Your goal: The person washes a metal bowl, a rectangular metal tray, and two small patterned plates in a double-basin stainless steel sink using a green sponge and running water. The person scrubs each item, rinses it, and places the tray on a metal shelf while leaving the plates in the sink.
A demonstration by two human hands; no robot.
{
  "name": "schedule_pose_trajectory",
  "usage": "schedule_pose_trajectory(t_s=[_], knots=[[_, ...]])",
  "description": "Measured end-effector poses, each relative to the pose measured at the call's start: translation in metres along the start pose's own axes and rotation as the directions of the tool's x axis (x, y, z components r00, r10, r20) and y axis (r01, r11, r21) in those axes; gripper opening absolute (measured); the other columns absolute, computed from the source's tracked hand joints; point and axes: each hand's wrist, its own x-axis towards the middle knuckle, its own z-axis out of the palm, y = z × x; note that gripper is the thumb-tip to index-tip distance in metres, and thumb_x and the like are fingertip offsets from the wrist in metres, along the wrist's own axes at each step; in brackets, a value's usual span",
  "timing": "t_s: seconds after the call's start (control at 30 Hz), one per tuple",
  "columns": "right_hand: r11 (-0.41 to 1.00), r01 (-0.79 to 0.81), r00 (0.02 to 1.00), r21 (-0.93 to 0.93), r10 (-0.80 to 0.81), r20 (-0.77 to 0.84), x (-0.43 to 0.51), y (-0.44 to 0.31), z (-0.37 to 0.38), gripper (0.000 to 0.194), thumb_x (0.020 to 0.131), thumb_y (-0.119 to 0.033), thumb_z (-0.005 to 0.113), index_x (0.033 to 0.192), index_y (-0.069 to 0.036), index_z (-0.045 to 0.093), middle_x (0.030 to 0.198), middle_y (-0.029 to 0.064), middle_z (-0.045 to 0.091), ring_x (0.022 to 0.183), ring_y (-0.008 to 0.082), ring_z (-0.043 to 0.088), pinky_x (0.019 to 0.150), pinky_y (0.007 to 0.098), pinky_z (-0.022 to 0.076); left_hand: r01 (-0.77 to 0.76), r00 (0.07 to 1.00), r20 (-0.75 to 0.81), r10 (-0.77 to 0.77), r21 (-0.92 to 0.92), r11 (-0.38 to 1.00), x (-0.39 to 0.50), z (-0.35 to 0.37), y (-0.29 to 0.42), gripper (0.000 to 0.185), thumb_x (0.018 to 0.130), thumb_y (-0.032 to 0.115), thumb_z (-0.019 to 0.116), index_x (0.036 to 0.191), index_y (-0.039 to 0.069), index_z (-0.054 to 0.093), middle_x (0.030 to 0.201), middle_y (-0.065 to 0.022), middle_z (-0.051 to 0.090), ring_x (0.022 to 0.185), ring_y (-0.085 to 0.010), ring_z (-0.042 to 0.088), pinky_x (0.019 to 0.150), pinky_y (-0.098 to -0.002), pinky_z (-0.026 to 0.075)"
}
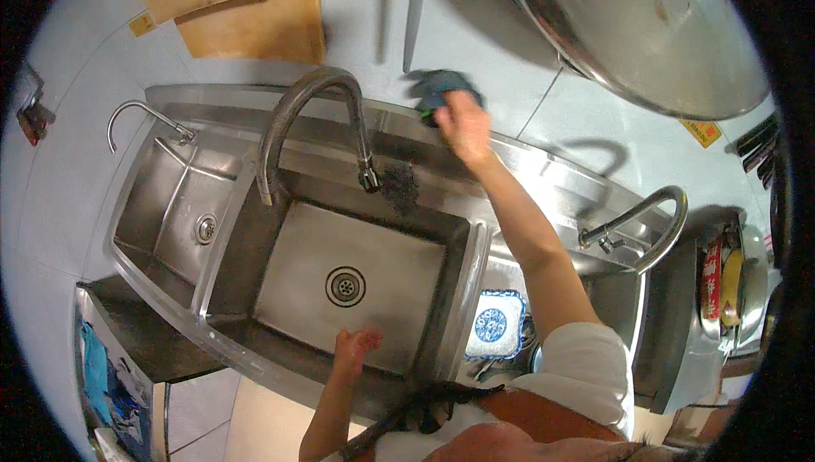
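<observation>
My right hand (468,127) reaches to the far ledge of the sink, against the tiled wall. Its fingers grip a dark blue-grey, cloth-like item (446,89) with a bit of green at its lower edge; blur hides its exact kind. My left hand (358,347) hovers over the near part of the large stainless steel sink basin (299,252), with nothing held and its fingers partly apart. A gooseneck faucet (312,80) arches above the basin's far left side. Beside its spout, a dark speckled patch (400,187) shows on the basin's back ledge.
To the left is a small basin (175,207) with a thin faucet (127,105). At right, a blue-and-white square plate (493,328) lies in another basin, near a second gooseneck faucet (668,207). A large metal pan (637,22) and wooden boards (248,22) hang on the wall.
</observation>
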Motion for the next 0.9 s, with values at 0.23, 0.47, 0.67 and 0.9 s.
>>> schedule_pose_trajectory(t_s=[0.23,0.47,0.67,0.9], knots=[[0.968,0.246,0.957,0.051,-0.234,-0.171,0.057,-0.011,0.032,0.02,0.074,-0.009,0.057,0.094,-0.011,0.056,0.075,0.0162,0.059,0.064,0.0329,0.058,0.058,0.0398,0.0475,0.091,0.995,-0.042,-0.093,-0.057,0.994,-0.008,0.015,-0.022,0.015,0.087,0.014,0.047,0.085,-0.001,0.045,0.084,-0.0154,0.059,0.087,-0.0257,0.06,0.075,-0.0358,0.049],[0.95,0.264,0.871,-0.165,-0.161,0.464,0.06,-0.024,0.014,0.011,0.067,-0.011,0.058,0.074,-0.006,0.065,0.075,0.0182,0.061,0.07,0.0324,0.061,0.065,0.042,0.0496,-0.061,0.996,0.079,0.052,0.114,0.992,-0.004,0.005,-0.001,0.018,0.082,0.008,0.051,0.082,0.002,0.034,0.082,-0.0161,0.058,0.084,-0.0295,0.061,0.072,-0.0381,0.049],[0.998,0.052,0.987,-0.021,-0.055,-0.153,0.079,-0.039,-0.002,0.01,0.071,-0.009,0.058,0.079,-0.004,0.062,0.067,0.0163,0.06,0.063,0.0329,0.059,0.057,0.0394,0.0471,-0.091,0.986,-0.153,0.068,-0.151,0.984,-0.014,-0.027,-0.008,0.02,0.081,0.007,0.053,0.082,0.004,0.033,0.08,-0.0165,0.057,0.082,-0.0301,0.061,0.07,-0.0387,0.05],[0.992,0.114,0.912,0.047,-0.123,0.392,0.088,-0.067,0.08,0.022,0.075,-0.013,0.056,0.097,-0.008,0.057,0.088,0.0216,0.06,0.082,0.0385,0.058,0.073,0.0486,0.0467,0.045,0.998,-0.03,-0.048,-0.074,0.996,0.0,-0.022,-0.031,0.025,0.08,0.005,0.055,0.081,0.008,0.029,0.079,-0.0173,0.057,0.078,-0.031,0.061,0.07,-0.0402,0.05]])
